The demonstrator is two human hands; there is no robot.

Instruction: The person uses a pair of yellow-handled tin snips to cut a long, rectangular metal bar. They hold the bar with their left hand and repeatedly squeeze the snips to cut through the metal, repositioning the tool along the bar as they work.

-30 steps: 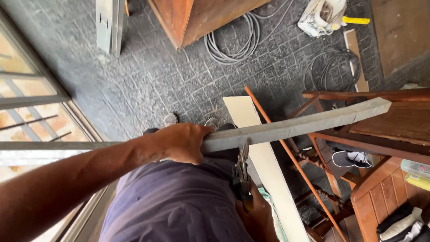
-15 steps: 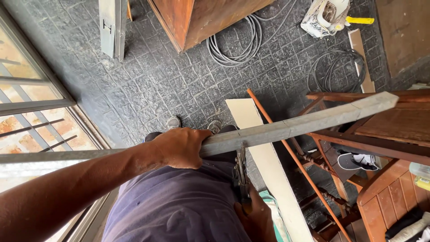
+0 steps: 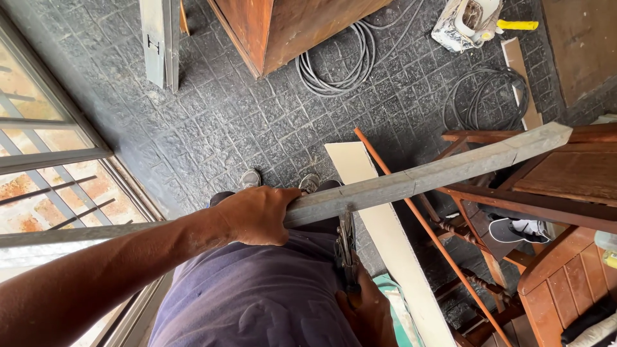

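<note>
My left hand [image 3: 257,215] is wrapped around a long grey metal bar [image 3: 437,173], held level across my waist and running from the left window side to the upper right. My right hand [image 3: 369,311] sits low by my hip, closed on the handles of a dark plier-like clamp tool [image 3: 346,250] whose jaws reach up to the underside of the bar just right of my left hand. My shoes [image 3: 279,180] show below on the dark patterned floor.
Wooden chair frames [image 3: 540,212] stand at the right under the bar's end. A pale board [image 3: 385,238] and a thin orange rod [image 3: 424,225] lean beside me. Coiled cables [image 3: 340,61], a wooden cabinet [image 3: 283,26], a window frame [image 3: 58,160] at left.
The view has shifted slightly; the bar's right end sits a little higher in the picture. Both hands keep their hold on the bar and the tool.
</note>
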